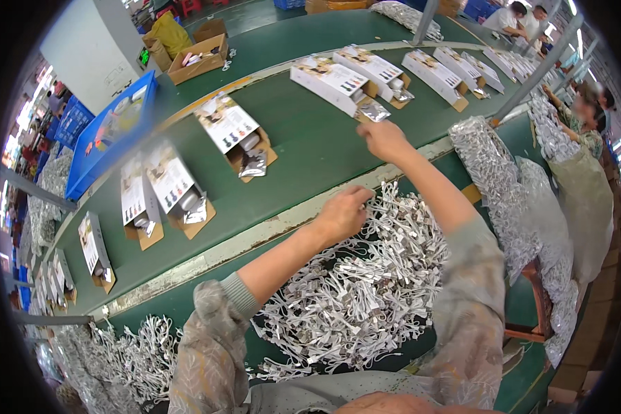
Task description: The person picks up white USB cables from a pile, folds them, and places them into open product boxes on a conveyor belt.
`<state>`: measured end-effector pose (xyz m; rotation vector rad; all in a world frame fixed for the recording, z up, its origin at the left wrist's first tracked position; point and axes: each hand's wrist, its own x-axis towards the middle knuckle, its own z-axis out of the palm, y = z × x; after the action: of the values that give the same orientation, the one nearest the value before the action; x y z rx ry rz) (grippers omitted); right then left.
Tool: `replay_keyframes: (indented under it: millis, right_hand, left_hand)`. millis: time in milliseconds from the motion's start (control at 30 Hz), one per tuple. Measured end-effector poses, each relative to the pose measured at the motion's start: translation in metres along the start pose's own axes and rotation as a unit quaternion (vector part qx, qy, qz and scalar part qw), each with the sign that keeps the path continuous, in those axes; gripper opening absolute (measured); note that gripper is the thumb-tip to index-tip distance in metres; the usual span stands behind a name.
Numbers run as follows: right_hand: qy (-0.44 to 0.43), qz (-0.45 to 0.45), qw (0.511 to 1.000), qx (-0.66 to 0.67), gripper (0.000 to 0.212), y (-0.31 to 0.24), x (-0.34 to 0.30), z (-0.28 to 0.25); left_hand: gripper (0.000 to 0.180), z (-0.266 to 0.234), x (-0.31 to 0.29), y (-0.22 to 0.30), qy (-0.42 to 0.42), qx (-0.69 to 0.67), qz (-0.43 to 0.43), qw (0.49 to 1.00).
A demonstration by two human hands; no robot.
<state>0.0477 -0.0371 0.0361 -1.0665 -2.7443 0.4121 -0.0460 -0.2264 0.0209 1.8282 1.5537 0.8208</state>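
My right hand [388,141] reaches over the green conveyor belt, fingers closed beside a silver foil packet [372,110]. That packet sticks out of the open end of a white printed box [330,81]; whether my fingers grip it is unclear. Closer in, my left hand [345,215] is curled at the upper edge of a heap of short white USB cables [366,297]. Its fingertips meet the cables, but what they hold, if anything, is hidden.
More open boxes [231,131] with foil packets line the conveyor belt [293,148]. A blue tray [114,134] stands across it at left. Bagged cables [493,186] lie at right, beside a metal post [538,72]. Another cable heap [134,352] is at lower left. Co-workers sit at far right.
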Motion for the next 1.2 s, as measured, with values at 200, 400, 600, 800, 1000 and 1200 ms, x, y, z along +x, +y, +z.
replay_keyframes:
  millis: [200, 400, 600, 800, 1000, 1200]
  right_hand:
    - [-0.172, 0.03, 0.985, -0.019, 0.028, -0.001, -0.105, -0.032]
    - [-0.16, 0.08, 0.979, 0.095, 0.022, -0.025, -0.112, -0.065]
    - [-0.155, 0.165, 0.888, 0.401, 0.019, -0.077, -0.084, -0.085]
    - [0.041, 0.235, 0.857, 0.457, 0.018, -0.083, -0.008, 0.003]
    - [0.166, 0.238, 0.909, 0.3, 0.016, -0.072, 0.069, 0.096]
    - [0.181, 0.204, 0.921, 0.278, 0.03, -0.064, 0.082, 0.107]
  left_hand:
    - [0.023, 0.003, -0.002, 0.009, -0.099, 0.042, -0.041, 0.993]
    - [0.016, -0.023, -0.05, 0.006, -0.089, 0.052, -0.067, 0.992]
    - [0.017, -0.042, -0.086, 0.007, -0.066, 0.052, -0.105, 0.991]
    - [0.015, -0.081, -0.098, -0.002, 0.036, 0.026, -0.17, 0.984]
    - [0.017, -0.1, -0.125, -0.023, 0.066, 0.033, -0.182, 0.981]
    - [0.014, -0.102, -0.147, -0.036, 0.07, -0.008, -0.204, 0.976]
